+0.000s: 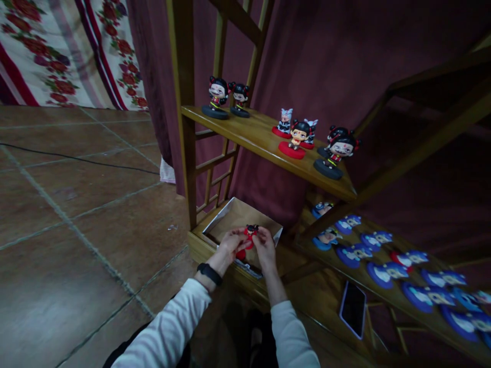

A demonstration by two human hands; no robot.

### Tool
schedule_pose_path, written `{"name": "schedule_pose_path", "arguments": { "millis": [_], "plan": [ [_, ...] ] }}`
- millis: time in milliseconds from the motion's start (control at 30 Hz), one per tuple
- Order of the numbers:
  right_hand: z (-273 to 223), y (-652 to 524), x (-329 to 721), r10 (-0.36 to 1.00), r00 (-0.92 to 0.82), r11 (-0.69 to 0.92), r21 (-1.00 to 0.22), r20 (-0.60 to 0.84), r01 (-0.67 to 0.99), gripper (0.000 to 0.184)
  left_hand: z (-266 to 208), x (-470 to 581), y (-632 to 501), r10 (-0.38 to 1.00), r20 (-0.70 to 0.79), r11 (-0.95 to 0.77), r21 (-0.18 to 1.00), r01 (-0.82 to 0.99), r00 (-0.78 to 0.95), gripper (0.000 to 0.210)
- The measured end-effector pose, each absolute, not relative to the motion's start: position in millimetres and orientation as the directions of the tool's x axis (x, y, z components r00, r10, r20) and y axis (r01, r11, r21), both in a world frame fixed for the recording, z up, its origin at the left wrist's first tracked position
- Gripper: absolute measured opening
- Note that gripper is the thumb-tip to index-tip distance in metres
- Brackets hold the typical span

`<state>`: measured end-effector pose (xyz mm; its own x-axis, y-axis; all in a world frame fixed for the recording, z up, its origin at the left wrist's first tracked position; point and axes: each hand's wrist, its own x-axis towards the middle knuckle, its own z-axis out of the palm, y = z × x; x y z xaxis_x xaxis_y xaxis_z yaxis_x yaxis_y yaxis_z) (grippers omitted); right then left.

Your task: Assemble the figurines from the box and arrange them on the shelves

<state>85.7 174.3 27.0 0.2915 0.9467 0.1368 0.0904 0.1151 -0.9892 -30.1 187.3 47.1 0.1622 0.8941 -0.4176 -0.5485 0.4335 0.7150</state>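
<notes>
Between my two hands is a small red figurine (251, 232) with black hair, held upright over an open cardboard box (227, 217). My left hand (230, 244), with a black band on the wrist, has its fingers closed on the figurine's left side. From the other side my right hand (266, 247) pinches the same figurine. Below the left fingers shows a red round piece (240, 254); whether it belongs to the held figurine or lies in the box, I cannot tell. The box rests on the low wooden shelf (199, 244).
Above the box, a wooden shelf (264, 148) carries several figurines, including a dark-based one (332, 153) and a red-based one (295, 140). Several blue-based figurines (387, 273) stand on the lower right shelf, near a phone (353, 309). A black cable (76, 159) crosses the tiled floor.
</notes>
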Motion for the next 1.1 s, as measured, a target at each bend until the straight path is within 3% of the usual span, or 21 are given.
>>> {"name": "schedule_pose_path", "arguments": {
  "millis": [167,467,700,867,1100],
  "plan": [
    [27.3,174.5,85.8,0.977,0.203,0.092,-0.989,0.067,-0.116,0.033,50.1,-30.9,186.9,0.886,-0.413,0.458,0.710,-0.534,0.210,0.016],
    [24.5,172.0,88.9,0.989,0.129,-0.026,-0.945,-0.072,-0.326,0.034,44.6,-27.1,188.1,0.953,-0.271,0.303,0.855,-0.420,0.136,0.026],
    [31.9,172.3,90.6,0.988,0.153,0.050,-0.955,0.005,-0.293,0.037,48.8,-24.1,187.8,0.996,-0.068,0.082,0.949,-0.305,0.054,0.019],
    [52.8,165.9,92.3,0.976,0.147,0.187,-0.966,0.162,-0.177,0.032,70.3,-36.0,181.4,0.986,-0.006,0.063,0.940,-0.336,0.168,0.019],
    [65.6,153.5,92.3,0.959,0.150,0.259,-0.956,0.239,-0.136,0.022,92.2,-51.0,173.9,0.946,0.126,-0.033,0.954,-0.297,0.299,0.017]
  ]
}}
